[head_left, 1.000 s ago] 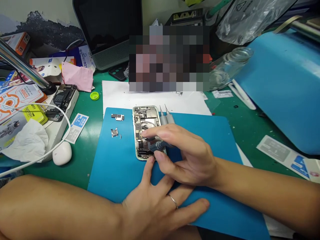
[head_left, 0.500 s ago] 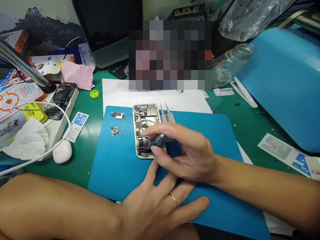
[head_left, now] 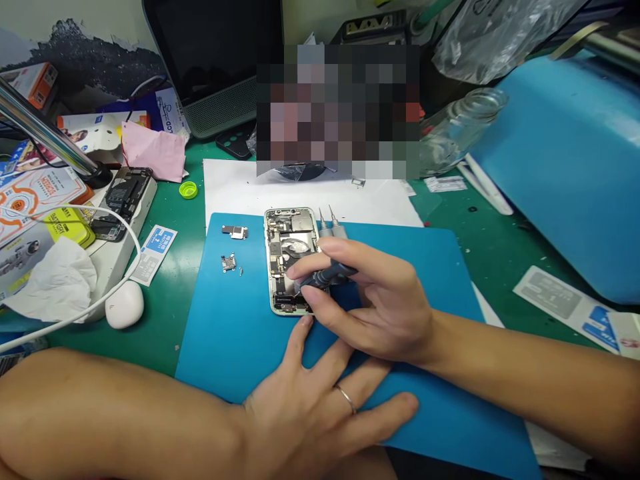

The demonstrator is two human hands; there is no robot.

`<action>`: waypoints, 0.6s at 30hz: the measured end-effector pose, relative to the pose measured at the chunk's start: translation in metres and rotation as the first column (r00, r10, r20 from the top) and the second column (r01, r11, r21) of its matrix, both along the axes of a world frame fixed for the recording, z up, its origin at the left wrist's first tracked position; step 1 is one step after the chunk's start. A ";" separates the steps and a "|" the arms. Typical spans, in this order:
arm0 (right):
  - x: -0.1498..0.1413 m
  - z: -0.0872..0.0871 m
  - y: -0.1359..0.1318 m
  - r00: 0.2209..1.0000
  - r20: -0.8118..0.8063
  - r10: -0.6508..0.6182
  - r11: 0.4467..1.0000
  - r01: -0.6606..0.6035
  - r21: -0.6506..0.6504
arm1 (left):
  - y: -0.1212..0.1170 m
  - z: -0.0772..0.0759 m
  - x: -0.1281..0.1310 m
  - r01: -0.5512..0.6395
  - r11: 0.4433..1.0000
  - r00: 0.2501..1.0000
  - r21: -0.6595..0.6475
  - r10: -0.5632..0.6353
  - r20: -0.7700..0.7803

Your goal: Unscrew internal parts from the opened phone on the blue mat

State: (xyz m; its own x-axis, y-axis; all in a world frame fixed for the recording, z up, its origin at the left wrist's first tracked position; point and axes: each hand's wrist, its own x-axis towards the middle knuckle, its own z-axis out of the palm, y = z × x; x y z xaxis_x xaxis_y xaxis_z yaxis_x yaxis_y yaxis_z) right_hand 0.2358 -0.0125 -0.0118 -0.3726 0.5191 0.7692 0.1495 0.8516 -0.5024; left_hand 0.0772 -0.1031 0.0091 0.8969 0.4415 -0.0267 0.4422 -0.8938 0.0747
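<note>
An opened smartphone (head_left: 292, 250), its inner boards showing, lies face up on the blue mat (head_left: 235, 313). Over its lower right part, my right hand (head_left: 380, 300) pinches a dark grey screwdriver (head_left: 325, 275) between thumb and fingers; the tip is hard to make out. My left hand (head_left: 325, 393) rests on the mat with fingers spread, a ring on one of them, and its thumb or index tip at the phone's bottom edge. Two grey pointed tools (head_left: 333, 223) lie right of the phone. Left of it sit a metal shield plate (head_left: 235, 232) and a small metal bracket (head_left: 229, 261).
A white cable (head_left: 131, 233) loops past a white rounded case (head_left: 124, 305) on the left. Another opened phone (head_left: 123, 200) rests on a white box. A glass jar (head_left: 463, 127) lies at the back right, near tweezers-like white sticks (head_left: 485, 185). A monitor (head_left: 215, 60) stands behind.
The screwdriver handle has tilted and shows more between my right fingers, which have shifted slightly. My left hand stays almost in place. The view has moved a little.
</note>
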 end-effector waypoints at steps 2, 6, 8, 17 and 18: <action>0.000 0.000 0.000 1.000 -0.006 0.004 1.000 -0.004 -0.012 | 0.000 -0.001 0.000 0.001 1.000 1.000 -0.004 -0.001 0.014; 0.000 -0.002 0.000 1.000 -0.003 0.005 1.000 -0.005 -0.027 | 0.001 -0.002 0.000 0.001 1.000 1.000 -0.012 0.000 0.027; 0.000 -0.003 0.000 1.000 0.001 0.010 1.000 -0.010 -0.027 | 0.001 -0.001 0.000 0.000 1.000 1.000 -0.018 0.001 0.025; -0.003 -0.006 0.002 0.999 -0.038 -0.021 1.000 0.021 0.005 | 0.001 0.003 0.000 0.008 1.000 1.000 -0.018 -0.008 -0.010; -0.003 -0.005 0.002 0.999 -0.040 -0.022 1.000 0.022 0.007 | 0.001 0.004 0.000 0.007 1.000 1.000 -0.012 -0.007 -0.011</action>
State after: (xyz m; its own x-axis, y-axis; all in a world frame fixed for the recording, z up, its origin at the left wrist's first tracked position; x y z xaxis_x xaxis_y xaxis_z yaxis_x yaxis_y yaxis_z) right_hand 0.2327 -0.0102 -0.0171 -0.3305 0.5207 0.7872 0.1483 0.8524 -0.5015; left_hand 0.0770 -0.1025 0.0127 0.8994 0.4351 -0.0416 0.4371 -0.8958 0.0809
